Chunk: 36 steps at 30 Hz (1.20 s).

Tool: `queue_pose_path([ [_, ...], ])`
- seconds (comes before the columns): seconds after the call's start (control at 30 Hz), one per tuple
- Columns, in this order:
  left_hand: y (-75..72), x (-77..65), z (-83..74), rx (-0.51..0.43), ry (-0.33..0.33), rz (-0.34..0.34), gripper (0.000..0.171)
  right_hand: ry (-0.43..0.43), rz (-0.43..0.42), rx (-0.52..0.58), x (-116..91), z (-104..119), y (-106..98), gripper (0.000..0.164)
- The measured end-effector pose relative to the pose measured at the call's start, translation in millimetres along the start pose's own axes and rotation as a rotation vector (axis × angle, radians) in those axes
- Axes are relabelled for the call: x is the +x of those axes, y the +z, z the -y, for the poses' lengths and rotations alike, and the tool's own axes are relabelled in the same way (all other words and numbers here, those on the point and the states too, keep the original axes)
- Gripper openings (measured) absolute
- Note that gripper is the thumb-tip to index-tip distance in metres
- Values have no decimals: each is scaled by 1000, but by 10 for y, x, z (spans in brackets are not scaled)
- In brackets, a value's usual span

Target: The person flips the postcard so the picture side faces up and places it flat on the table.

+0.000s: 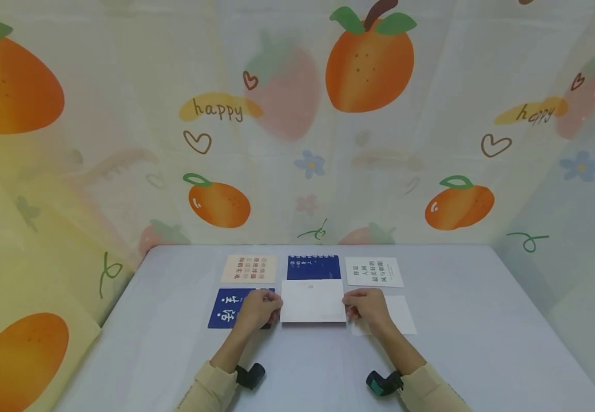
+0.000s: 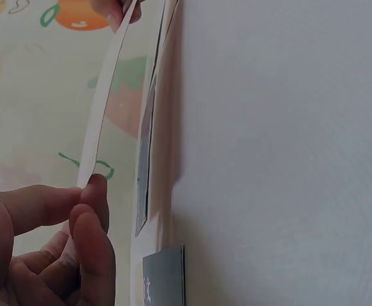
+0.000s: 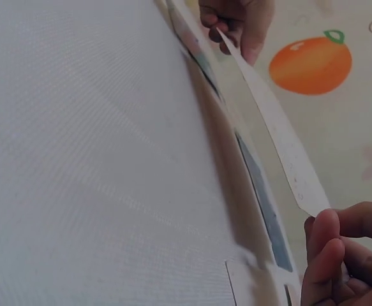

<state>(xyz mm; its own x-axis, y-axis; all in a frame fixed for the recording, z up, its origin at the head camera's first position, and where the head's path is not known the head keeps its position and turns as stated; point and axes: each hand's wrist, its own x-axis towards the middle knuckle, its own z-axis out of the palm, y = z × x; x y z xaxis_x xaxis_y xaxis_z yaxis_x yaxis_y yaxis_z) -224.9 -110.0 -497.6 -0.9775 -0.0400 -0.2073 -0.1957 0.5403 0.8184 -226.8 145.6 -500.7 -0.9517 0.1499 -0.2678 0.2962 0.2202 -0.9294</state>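
A white card (image 1: pixel 313 303) with small print near its top hangs above the table between both hands. My left hand (image 1: pixel 259 309) pinches its left edge between thumb and fingertips, and the right hand (image 1: pixel 368 306) pinches the opposite edge. Both wrist views show the card nearly edge-on, raised off the table. Beneath the left hand lies a blue card with white characters (image 1: pixel 225 309), partly covered by it. Under the right hand is another white card (image 1: pixel 403 315). Just behind the held card, a dark blue card (image 1: pixel 313 268) shows its upper part.
At the back left lies a cream card with red characters (image 1: pixel 248 269). A white card with dark characters (image 1: pixel 373 272) lies at the back right. The white table (image 1: pixel 308 372) ends at a fruit-printed curtain (image 1: pixel 297 189). Black wrist cameras (image 1: pixel 251 376) sit on both forearms.
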Motion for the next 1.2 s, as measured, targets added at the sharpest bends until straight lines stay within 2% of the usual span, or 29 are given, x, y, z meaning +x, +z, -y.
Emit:
queue_pose_path([
  [0.27,9,-2,-23,-52,28,-58,15,-4,-4,20,-16,40,-40,16],
  [0.67,-20,-20,-46,-108,76,-79,12,-18,5,64,-46,66,-64,15],
  [1.2,-11,-26,-50,-166,90,-78,11,-28,6,87,-55,80,-62,18],
])
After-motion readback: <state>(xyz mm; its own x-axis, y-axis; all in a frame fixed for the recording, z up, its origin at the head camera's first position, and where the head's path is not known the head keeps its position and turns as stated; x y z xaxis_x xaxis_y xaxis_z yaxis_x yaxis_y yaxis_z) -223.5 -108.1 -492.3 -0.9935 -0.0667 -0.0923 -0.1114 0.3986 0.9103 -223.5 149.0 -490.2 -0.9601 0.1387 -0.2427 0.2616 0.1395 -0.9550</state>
